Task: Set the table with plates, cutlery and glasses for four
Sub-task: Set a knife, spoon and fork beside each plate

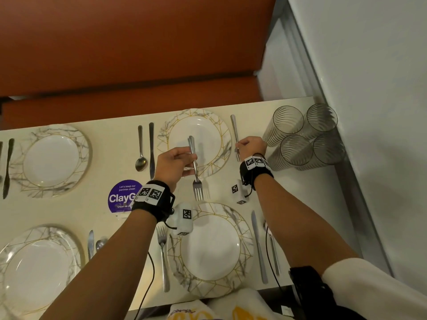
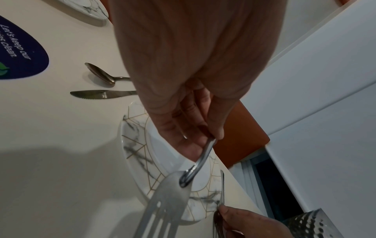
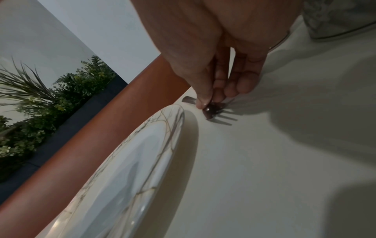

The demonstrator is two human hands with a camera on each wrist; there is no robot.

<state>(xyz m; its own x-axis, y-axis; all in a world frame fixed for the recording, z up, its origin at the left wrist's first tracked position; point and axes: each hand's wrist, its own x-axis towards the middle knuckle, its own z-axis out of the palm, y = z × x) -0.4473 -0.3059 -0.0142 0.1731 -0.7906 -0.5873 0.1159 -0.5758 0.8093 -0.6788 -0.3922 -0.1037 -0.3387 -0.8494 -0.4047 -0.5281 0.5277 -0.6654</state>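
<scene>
Four marbled, gold-lined plates lie on the cream table. My left hand [image 1: 184,158] [image 2: 195,132] grips a steel fork [image 1: 196,179] [image 2: 168,201] by its handle, lifted over the near rim of the far right plate [image 1: 178,125] [image 2: 132,140], tines pointing back at me. My right hand [image 1: 250,146] [image 3: 211,98] pinches the neck of a second fork [image 1: 234,128] [image 3: 219,116]. That fork lies on the table just right of the same plate [image 3: 142,153]. Four ribbed glasses [image 1: 302,137] stand clustered at the far right corner, right of my right hand.
A spoon [image 1: 141,155] and knife [image 1: 151,148] lie left of the far right plate. The near right plate [image 1: 245,232] has a fork [image 1: 163,255] on its left and a knife [image 1: 258,245] on its right. A purple sticker [image 1: 120,195] marks the tabletop. An orange bench [image 1: 138,54] runs behind; a white wall stands right.
</scene>
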